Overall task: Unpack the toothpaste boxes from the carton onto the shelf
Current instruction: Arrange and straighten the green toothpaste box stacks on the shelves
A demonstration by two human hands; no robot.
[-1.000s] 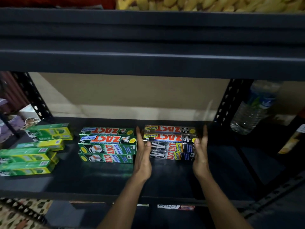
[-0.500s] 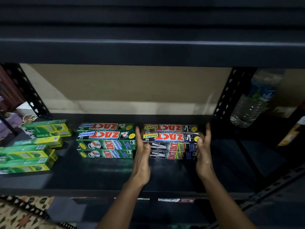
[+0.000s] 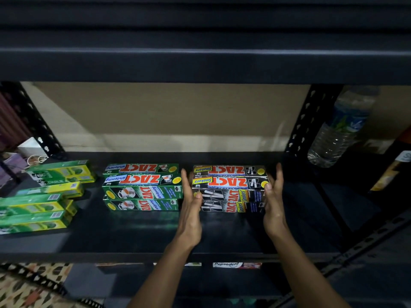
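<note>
Both flat hands, the left hand [image 3: 189,210] and right hand [image 3: 274,204], are still squaring the black Zact Smokers stack [image 3: 230,187], barely shifting, so it's nearly shelved.

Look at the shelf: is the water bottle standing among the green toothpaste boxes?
No, the water bottle stands far right, beyond the upright post.

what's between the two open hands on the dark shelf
The block of black and silver Zact Smokers toothpaste boxes sits between the left hand and right hand, seen in the head view.
</note>
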